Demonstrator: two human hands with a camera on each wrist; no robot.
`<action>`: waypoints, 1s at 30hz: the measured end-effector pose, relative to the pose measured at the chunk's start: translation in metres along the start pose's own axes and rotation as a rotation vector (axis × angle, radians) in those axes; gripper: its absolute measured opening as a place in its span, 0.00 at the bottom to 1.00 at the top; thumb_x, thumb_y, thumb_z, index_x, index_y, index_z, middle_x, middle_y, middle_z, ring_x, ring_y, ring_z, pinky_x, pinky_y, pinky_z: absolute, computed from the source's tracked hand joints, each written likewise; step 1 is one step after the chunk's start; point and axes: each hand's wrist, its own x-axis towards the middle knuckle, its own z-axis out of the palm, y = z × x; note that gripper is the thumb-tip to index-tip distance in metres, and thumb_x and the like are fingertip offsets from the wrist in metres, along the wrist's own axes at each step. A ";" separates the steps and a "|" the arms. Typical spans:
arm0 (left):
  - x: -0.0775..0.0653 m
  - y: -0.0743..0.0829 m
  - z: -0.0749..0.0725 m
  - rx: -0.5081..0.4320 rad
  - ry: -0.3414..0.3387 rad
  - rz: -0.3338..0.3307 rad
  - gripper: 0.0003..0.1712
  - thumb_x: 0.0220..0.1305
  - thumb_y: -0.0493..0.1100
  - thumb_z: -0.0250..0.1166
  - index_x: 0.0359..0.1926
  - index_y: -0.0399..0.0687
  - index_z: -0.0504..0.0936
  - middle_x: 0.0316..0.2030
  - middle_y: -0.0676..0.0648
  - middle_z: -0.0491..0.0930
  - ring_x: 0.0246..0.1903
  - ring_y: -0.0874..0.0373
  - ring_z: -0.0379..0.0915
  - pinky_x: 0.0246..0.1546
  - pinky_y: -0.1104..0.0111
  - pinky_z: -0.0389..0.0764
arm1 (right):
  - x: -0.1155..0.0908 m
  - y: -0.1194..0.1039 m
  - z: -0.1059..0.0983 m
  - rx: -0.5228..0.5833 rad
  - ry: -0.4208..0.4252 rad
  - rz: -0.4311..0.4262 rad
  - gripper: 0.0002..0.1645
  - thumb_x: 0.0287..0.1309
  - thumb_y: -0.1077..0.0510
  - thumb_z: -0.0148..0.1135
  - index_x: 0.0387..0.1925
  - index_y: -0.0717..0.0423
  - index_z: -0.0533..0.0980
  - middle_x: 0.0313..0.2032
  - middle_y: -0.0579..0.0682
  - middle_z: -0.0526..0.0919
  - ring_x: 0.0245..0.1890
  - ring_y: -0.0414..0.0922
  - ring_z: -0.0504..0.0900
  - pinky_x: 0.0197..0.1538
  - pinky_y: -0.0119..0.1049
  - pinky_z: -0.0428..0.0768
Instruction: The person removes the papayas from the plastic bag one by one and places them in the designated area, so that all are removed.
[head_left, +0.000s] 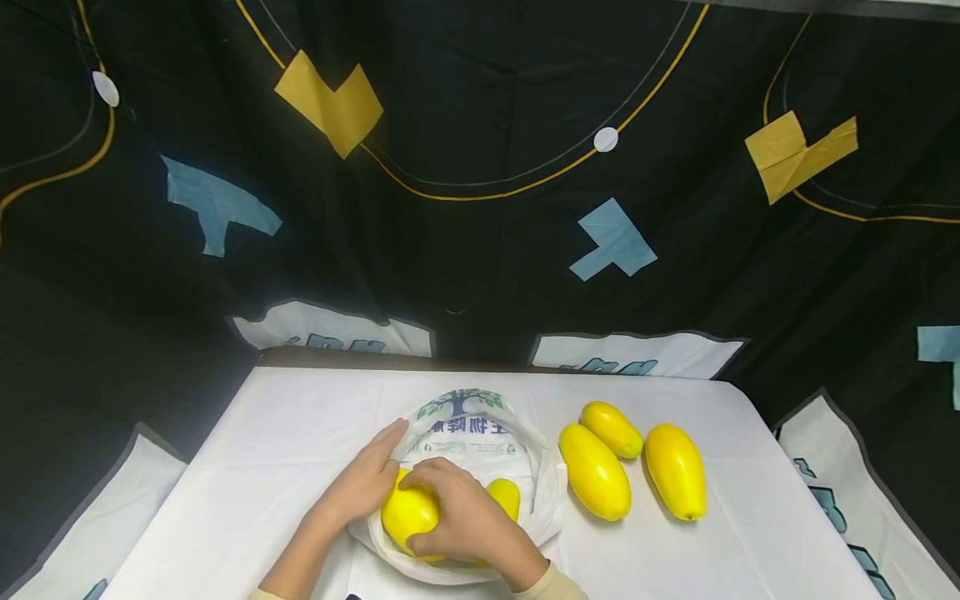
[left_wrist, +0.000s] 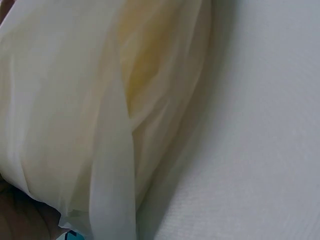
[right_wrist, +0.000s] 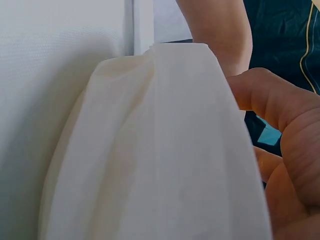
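A white plastic bag with a tree print and dark lettering stands with its mouth wide in the head view. One smooth yellow elongated fruit lies low in the bag's left part, and my right hand grips it between thumb and fingers. A second yellow fruit shows beyond that hand, partly covered by it. My left hand rests along the bag's left rim, fingers stretched out. Through the bag wall, the left wrist view shows a yellow tint. The right wrist view has the bag beside the right fingers.
Three more yellow fruits lie right of the bag: a near one, a smaller one behind and one farther right. They sit on a white-covered table. A black curtain with taped shapes hangs behind it.
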 end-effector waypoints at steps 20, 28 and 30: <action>0.000 -0.002 -0.003 -0.042 -0.015 -0.022 0.31 0.71 0.34 0.46 0.73 0.39 0.58 0.72 0.38 0.56 0.71 0.41 0.49 0.71 0.48 0.51 | -0.004 -0.002 -0.013 -0.001 0.055 0.068 0.36 0.32 0.53 0.79 0.50 0.36 0.77 0.52 0.29 0.75 0.49 0.33 0.74 0.51 0.33 0.77; 0.001 -0.003 -0.004 -0.059 -0.023 -0.032 0.30 0.72 0.35 0.45 0.74 0.40 0.58 0.72 0.38 0.56 0.72 0.41 0.48 0.70 0.47 0.50 | -0.008 -0.001 -0.020 -0.025 0.096 0.052 0.36 0.32 0.52 0.80 0.49 0.37 0.77 0.53 0.30 0.74 0.50 0.34 0.75 0.53 0.35 0.77; 0.001 -0.004 -0.003 -0.059 -0.020 -0.023 0.30 0.72 0.34 0.45 0.73 0.39 0.58 0.72 0.38 0.56 0.72 0.41 0.48 0.70 0.47 0.50 | -0.010 0.000 -0.023 -0.029 0.119 0.040 0.35 0.32 0.52 0.79 0.49 0.38 0.77 0.53 0.31 0.75 0.50 0.34 0.75 0.53 0.35 0.77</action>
